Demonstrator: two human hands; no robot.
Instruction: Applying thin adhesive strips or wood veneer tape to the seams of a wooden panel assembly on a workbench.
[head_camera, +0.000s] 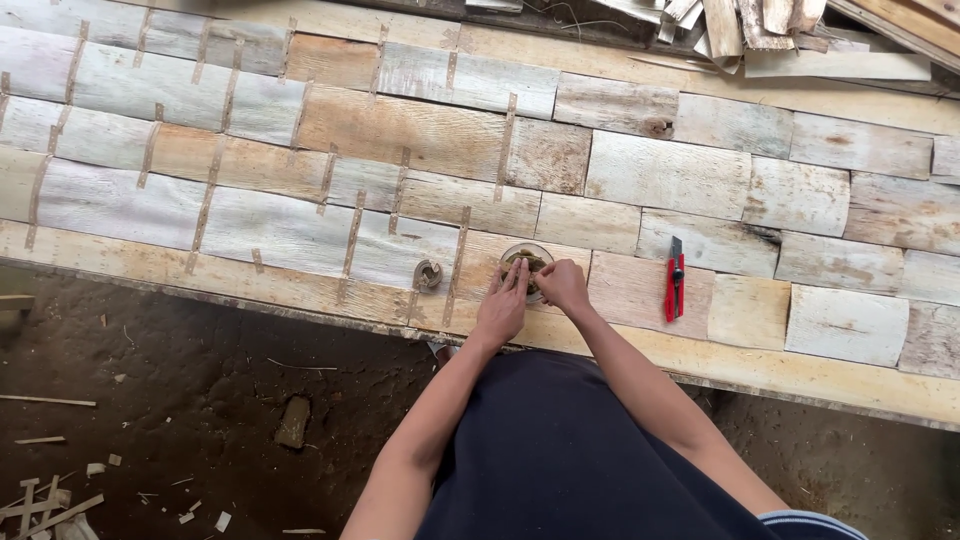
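patchwork wooden boards cover the bench above a dirt floor. head view: left hand, fingers flat and together, steadies a small round dish of brownish paste; right hand, grip pinched, dips into it. red utility knife lies near.

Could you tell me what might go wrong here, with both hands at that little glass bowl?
The glass bowl sits near the front edge of the plank panel; a nudge from the left hand or right hand could tip it off. The red utility knife lies loose beside the right forearm and could be knocked.
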